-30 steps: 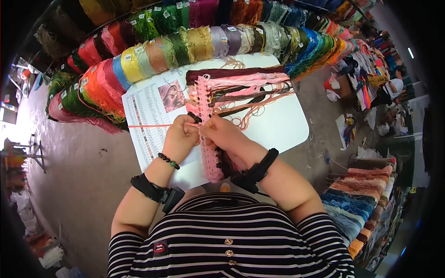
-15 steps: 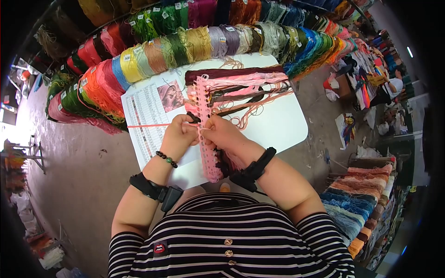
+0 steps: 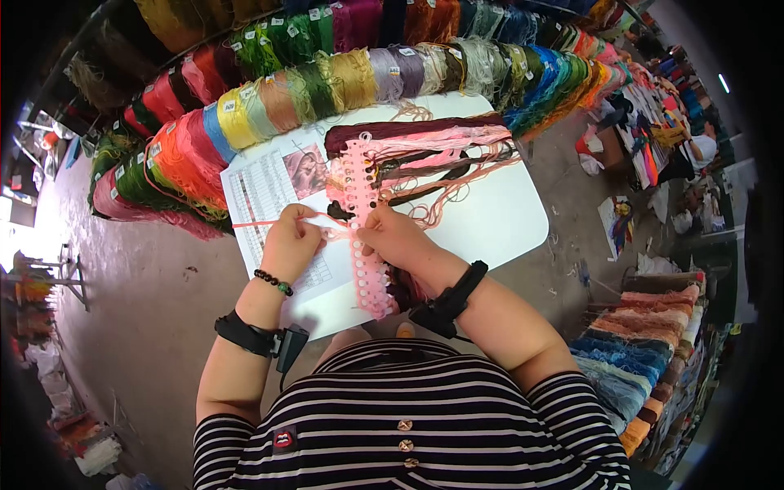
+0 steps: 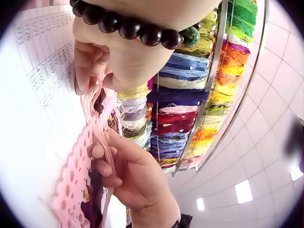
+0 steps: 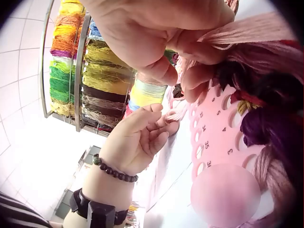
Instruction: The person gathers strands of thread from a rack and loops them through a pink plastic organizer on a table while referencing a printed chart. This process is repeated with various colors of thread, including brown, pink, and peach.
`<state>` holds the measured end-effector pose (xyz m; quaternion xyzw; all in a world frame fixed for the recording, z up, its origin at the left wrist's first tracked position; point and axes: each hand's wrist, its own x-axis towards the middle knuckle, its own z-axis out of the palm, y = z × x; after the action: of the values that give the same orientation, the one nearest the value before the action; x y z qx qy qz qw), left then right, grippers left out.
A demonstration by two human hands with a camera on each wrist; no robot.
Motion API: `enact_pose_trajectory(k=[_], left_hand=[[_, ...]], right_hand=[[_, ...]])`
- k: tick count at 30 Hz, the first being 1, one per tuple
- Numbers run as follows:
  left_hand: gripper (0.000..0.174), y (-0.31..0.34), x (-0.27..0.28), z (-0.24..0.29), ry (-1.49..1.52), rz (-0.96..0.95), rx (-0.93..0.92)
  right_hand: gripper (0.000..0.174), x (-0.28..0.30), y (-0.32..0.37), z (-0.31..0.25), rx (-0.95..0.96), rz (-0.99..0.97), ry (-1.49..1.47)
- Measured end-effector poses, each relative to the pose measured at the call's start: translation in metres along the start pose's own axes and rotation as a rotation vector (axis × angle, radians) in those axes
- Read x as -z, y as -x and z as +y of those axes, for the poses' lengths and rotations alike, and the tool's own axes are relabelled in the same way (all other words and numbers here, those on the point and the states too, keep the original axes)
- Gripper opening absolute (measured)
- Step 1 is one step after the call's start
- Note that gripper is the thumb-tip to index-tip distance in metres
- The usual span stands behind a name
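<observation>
A pink perforated thread organizer (image 3: 369,273), numbered beside its holes, stands lengthwise over the white board (image 3: 498,224). Dark, purple and pink thread bundles hang through its holes. My left hand (image 3: 290,245) pinches light pink thread (image 4: 89,105) a short way left of the organizer. At the organizer's middle, my right hand (image 3: 400,238) grips the pink strands against its holed edge, the thumb and fingers curled. In the right wrist view, a pink skein (image 5: 254,31) trails off past the right hand's fingers. Part of the organizer is hidden behind that hand.
A printed chart (image 3: 249,192) with a pink picture (image 3: 305,170) lies under the left hand. Long maroon and pink skeins (image 3: 433,135) spread over the board's upper right. Racks of coloured thread (image 3: 359,82) line the far side; more skeins (image 3: 645,327) hang at the lower right.
My left hand has moved left, away from the organizer, drawing the pink strands out between both hands. The organizer has turned so its holes show white. The right hand stays about in place.
</observation>
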<state>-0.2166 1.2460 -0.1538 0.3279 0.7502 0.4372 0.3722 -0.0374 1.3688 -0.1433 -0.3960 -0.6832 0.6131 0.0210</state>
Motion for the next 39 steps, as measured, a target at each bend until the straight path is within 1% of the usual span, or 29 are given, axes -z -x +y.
enact_pose_trajectory(k=[3, 6, 9, 12, 15, 18, 21, 22, 24, 26, 27, 29, 30, 32, 33, 34, 37, 38, 39], left_hand=[[0.026, -0.001, -0.002, -0.003, -0.111, -0.029, -0.087], [0.025, 0.0, -0.004, -0.004, 0.06, -0.063, -0.123], [0.026, 0.015, -0.008, 0.025, 0.857, -0.179, 0.092], [0.03, 0.012, -0.006, 0.019, 1.043, -0.349, 0.16], [0.036, 0.009, -0.014, 0.013, 0.836, -0.31, 0.078], [0.043, 0.015, -0.031, 0.014, 0.399, -0.264, -0.025], [0.048, 0.012, -0.047, 0.006, 0.27, -0.316, -0.197], [0.052, 0.011, -0.043, 0.008, 0.07, -0.343, -0.233], [0.056, 0.011, -0.04, 0.01, 0.366, -0.396, -0.134], [0.066, 0.013, -0.031, 0.018, 0.656, -0.468, -0.025], [0.067, 0.017, -0.026, 0.027, 0.774, -0.503, 0.004], [0.069, 0.026, -0.023, 0.038, 1.012, -0.57, 0.068], [0.071, 0.025, -0.023, 0.037, 1.115, -0.658, 0.016], [0.07, 0.028, -0.022, 0.04, 0.938, -0.503, -0.071], [0.07, 0.029, -0.02, 0.043, 0.848, -0.423, -0.114], [0.062, 0.027, -0.012, 0.036, 0.478, -0.304, -0.271], [0.05, 0.034, 0.006, 0.018, -0.072, 0.004, -0.277], [0.033, 0.037, 0.007, 0.013, -0.047, 0.046, -0.405], [0.028, 0.043, 0.013, 0.015, 0.322, 0.007, -0.239]], right_hand=[[0.021, -0.003, 0.0, 0.002, 0.017, 0.019, -0.002], [0.02, -0.004, -0.002, 0.007, 0.057, 0.042, 0.035], [0.015, -0.003, 0.001, 0.008, 0.078, 0.071, 0.06], [0.013, -0.003, 0.003, 0.006, 0.036, 0.076, -0.014], [0.012, -0.004, 0.002, 0.01, 0.034, 0.071, -0.085], [0.012, 0.0, 0.005, 0.006, -0.046, 0.075, -0.32], [0.015, 0.003, 0.005, 0.013, -0.053, 0.049, -0.598], [0.016, 0.004, 0.007, 0.014, -0.024, 0.051, -0.5], [0.02, 0.009, 0.012, 0.015, 0.03, 0.054, -0.305], [0.019, 0.019, 0.016, 0.017, 0.106, 0.175, -0.053], [0.019, 0.023, 0.017, 0.016, 0.145, 0.239, 0.074], [0.019, 0.029, 0.033, -0.013, -0.098, 0.005, -0.235], [0.019, 0.03, 0.04, -0.022, -0.221, -0.113, -0.39], [0.019, 0.027, 0.026, 0.005, -0.196, -0.142, -0.459], [0.019, 0.026, 0.023, 0.007, -0.182, -0.159, -0.493], [0.024, 0.026, 0.024, 0.009, -0.158, -0.108, -0.549], [0.019, 0.035, 0.029, 0.007, -0.041, -0.064, -0.434], [0.016, 0.037, 0.033, 0.003, -0.032, -0.054, -0.422], [0.017, 0.038, 0.035, 0.004, -0.024, -0.044, -0.386]])
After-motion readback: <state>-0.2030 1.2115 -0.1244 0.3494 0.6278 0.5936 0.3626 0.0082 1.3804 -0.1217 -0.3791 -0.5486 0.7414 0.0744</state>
